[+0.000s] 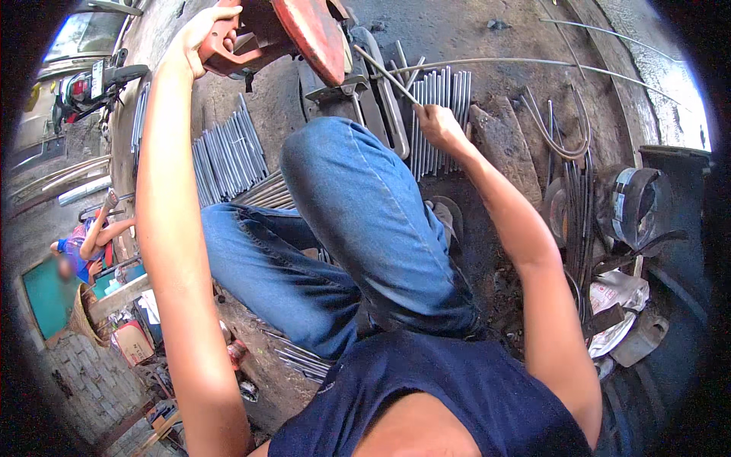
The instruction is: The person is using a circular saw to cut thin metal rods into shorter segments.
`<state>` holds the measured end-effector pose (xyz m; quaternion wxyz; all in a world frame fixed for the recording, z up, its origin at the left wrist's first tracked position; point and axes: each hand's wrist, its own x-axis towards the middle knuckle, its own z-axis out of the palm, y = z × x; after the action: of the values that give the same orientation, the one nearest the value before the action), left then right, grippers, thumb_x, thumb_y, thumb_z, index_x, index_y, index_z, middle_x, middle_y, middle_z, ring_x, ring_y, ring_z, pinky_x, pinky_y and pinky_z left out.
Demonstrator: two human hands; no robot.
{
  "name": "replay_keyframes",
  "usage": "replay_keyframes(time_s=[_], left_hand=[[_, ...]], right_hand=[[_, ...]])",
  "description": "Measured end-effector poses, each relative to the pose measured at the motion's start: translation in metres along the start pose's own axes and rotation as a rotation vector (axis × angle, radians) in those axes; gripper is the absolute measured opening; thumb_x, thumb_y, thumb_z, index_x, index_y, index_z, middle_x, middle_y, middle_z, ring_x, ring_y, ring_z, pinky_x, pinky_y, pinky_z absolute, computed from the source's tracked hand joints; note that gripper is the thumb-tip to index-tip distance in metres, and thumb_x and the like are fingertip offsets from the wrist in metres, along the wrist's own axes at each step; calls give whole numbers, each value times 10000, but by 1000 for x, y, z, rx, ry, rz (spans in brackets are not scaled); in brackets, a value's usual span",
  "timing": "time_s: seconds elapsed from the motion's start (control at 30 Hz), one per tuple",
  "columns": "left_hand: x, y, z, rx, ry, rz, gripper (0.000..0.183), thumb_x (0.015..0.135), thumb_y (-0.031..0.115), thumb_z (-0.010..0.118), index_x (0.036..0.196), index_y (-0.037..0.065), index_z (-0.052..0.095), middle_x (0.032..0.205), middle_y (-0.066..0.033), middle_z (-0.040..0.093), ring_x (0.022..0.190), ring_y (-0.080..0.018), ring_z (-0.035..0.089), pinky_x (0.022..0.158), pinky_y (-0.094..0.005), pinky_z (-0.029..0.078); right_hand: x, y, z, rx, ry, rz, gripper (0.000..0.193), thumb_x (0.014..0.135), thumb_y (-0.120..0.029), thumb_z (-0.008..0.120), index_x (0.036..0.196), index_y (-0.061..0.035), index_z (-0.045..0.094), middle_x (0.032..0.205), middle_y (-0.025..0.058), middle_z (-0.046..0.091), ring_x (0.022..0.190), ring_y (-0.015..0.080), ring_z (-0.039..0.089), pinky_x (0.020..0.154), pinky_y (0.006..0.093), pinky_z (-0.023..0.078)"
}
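Observation:
At the top, my left hand is wrapped round the handle of a red cut-off saw. The saw's worn, curved red guard hangs over its grey metal base. My right hand is closed on the near end of a thin metal rod, which slants up and left toward the saw. Under and beside that hand lies a row of cut grey metal rods. Another row of cut rods rests on the ground left of my raised knee. The saw's disc is hidden by the guard.
Bent metal bars and a bundle of dark rods lie at right, by a round black drum-like thing and a white sack. One long thin rod crosses the far ground. At left are a motorbike and another person.

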<state>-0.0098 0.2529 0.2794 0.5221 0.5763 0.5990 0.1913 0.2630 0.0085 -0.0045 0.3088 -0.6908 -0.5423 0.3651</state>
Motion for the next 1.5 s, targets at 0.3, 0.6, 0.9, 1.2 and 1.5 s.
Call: replay_keyframes(time_s=[0.3, 0.6, 0.9, 1.2, 1.5], left_hand=[[-13, 4, 14, 66, 78, -35, 234, 841, 273, 676, 967, 98, 585, 705, 1, 598, 537, -85, 555, 487, -203, 479], [-10, -1, 13, 36, 64, -70, 264, 809, 301, 701, 943, 103, 588, 685, 1, 596, 539, -95, 556, 515, -238, 498], [-11, 0, 15, 8, 66, -79, 254, 817, 293, 697, 900, 90, 569, 644, -1, 542, 465, -89, 500, 419, -204, 446], [-4, 1, 10, 11, 33, -109, 241, 792, 297, 713, 850, 105, 578, 637, 3, 574, 510, -100, 541, 484, -241, 483], [-16, 7, 17, 35, 60, -116, 228, 808, 271, 702, 855, 92, 569, 654, -5, 567, 517, -97, 537, 465, -235, 474]], right_hand=[[22, 10, -26, -472, -69, -476, 215, 926, -150, 438, 913, -11, 601, 735, 168, 624, 673, 400, 628, 666, 490, 515], [14, -29, -52, -480, -110, -157, 280, 907, -195, 436, 878, -44, 670, 845, 229, 660, 808, 396, 662, 729, 496, 543], [7, -49, -63, -517, -167, -94, 245, 852, -158, 472, 875, -41, 686, 829, 221, 672, 797, 383, 674, 711, 479, 552], [11, -28, -50, -478, -191, -151, 227, 838, -140, 480, 874, -46, 684, 820, 224, 667, 791, 379, 674, 701, 478, 552], [16, 6, -25, -461, -81, -451, 151, 796, -119, 530, 776, -9, 632, 748, 208, 650, 711, 382, 663, 644, 476, 534]])
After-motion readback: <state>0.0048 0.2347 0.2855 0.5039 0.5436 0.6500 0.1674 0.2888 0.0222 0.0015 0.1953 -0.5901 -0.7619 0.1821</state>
